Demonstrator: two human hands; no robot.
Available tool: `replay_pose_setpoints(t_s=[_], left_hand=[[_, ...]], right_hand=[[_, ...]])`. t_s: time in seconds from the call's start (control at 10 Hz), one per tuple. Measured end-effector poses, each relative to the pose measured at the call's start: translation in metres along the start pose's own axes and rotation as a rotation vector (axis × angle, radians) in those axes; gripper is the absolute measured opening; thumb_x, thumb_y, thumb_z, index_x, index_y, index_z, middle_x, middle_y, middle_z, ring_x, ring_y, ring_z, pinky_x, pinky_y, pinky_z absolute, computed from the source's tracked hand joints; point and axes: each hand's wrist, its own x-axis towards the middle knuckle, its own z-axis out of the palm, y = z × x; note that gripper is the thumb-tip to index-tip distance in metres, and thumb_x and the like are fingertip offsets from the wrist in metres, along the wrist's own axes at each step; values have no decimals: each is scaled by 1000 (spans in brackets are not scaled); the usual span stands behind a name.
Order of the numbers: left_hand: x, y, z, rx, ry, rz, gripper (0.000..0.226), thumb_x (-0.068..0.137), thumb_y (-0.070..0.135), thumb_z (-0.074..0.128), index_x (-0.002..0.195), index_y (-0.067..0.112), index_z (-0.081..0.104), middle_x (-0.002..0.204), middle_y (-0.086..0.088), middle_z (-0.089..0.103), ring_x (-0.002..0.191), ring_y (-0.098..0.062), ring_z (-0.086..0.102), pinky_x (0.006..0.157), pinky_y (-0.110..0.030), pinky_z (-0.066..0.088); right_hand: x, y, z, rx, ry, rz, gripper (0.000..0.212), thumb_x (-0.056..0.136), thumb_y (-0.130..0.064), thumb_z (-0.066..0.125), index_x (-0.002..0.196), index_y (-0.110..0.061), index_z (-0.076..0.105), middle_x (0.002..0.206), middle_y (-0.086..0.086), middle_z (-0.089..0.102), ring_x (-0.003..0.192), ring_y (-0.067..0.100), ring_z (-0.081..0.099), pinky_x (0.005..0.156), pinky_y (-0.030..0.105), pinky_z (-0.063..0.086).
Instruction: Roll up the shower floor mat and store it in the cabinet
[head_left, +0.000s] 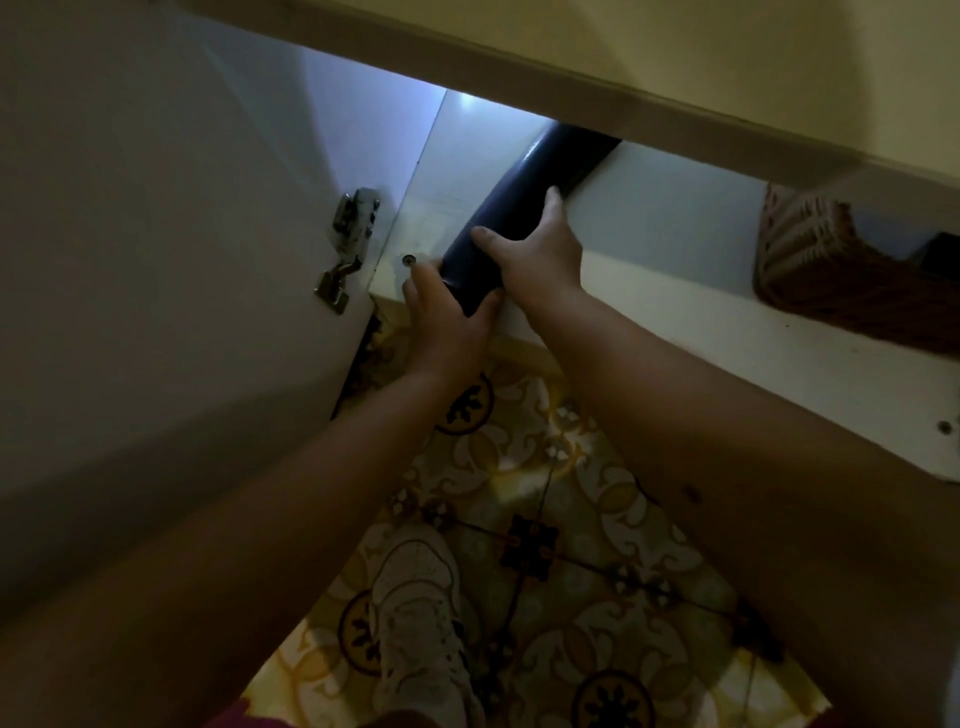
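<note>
Rolled mat lying on cabinet shelf, far end under countertop; basket sitting right; door standing left.

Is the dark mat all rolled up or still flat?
Rolled up. The mat is a tight dark tube lying on the cabinet shelf, with both hands, left and right, gripping its near end.

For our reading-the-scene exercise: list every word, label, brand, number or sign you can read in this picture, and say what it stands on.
None can be read.
Rolled mat: plain dark surface, no print visible.
Cabinet shelf and cabinet door: bare white, no labels.
Door hinge: any stamped marks too small and blurred to tell.
Floor tiles: ornament only, no letters.
Shoe: no brand visible.
</note>
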Motion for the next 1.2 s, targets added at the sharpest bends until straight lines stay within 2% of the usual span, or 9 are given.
replay_pose_setpoints(t_s=[0.1, 0.3, 0.4, 0.5, 0.7, 0.8, 1.0, 1.1, 1.2], left_hand=[[-5, -4, 2, -39, 3, 25, 54, 90, 27, 63, 129, 13, 29, 131, -11, 35, 108, -15, 46, 70, -14, 44], [-2, -4, 7, -2, 88, 9, 52, 85, 28, 69, 121, 17, 32, 129, -9, 34, 105, -17, 46, 67, -17, 43], [-3, -4, 10, 39, 82, 54, 58, 83, 24, 72, 123, 12, 32, 132, -12, 32, 107, -16, 44, 75, -19, 47], [-3, -3, 9, 22, 77, 45, 60, 83, 23, 73, 125, 10, 32, 134, -12, 32, 113, -19, 46, 79, -21, 50], [-8, 1, 11, 52, 63, 63, 72, 81, 27, 74, 137, 16, 30, 142, -12, 27, 116, -16, 40, 83, -18, 43], [-13, 5, 16, 102, 38, 59, 75, 82, 30, 74, 142, 24, 29, 148, -11, 18, 124, -18, 35, 91, -25, 40], [-14, 4, 13, 207, 2, 110, 77, 83, 36, 71, 144, 25, 26, 149, -12, 12, 128, -26, 35, 85, -26, 40], [-17, 2, 1, 353, 21, 202, 74, 82, 49, 64, 143, 30, 25, 147, -14, 15, 123, -29, 39, 79, -32, 49], [-21, 11, -13, 589, 68, 443, 72, 82, 60, 54, 143, 36, 25, 143, -12, 19, 121, -32, 37, 86, -40, 48]], right_hand=[[4, 2, -5, 111, -144, 2, 97, 78, -30, 76, 151, -18, 14, 153, 9, 31, 137, 25, 34, 108, 42, 37], [20, -3, -8, 202, -325, 17, 98, 77, -22, 77, 151, -18, 14, 156, 10, 25, 140, 26, 28, 109, 47, 35], [20, 5, -16, 193, -350, 26, 95, 81, -23, 74, 152, -21, 11, 158, 9, 18, 142, 26, 21, 112, 43, 30], [19, 7, -14, 106, -329, -6, 94, 82, -30, 72, 152, -23, 10, 158, 9, 19, 142, 26, 22, 107, 38, 30], [7, 16, -19, -46, -225, -47, 81, 87, -39, 65, 150, -17, 19, 153, 11, 32, 137, 26, 33, 96, 28, 32], [0, 24, -30, -114, -247, -85, 76, 88, -38, 63, 149, -15, 24, 150, 10, 37, 134, 25, 38, 102, 32, 36], [-12, 35, -47, -178, -305, -118, 68, 91, -39, 58, 147, -14, 29, 148, 11, 41, 133, 24, 40, 97, 28, 35], [-22, 47, -61, -180, -296, -98, 69, 91, -44, 56, 147, -16, 28, 150, 11, 38, 135, 24, 38, 101, 32, 35], [-32, 58, -85, -271, -234, -104, 79, 86, -54, 57, 148, -16, 26, 153, 9, 34, 137, 25, 33, 104, 31, 28]])
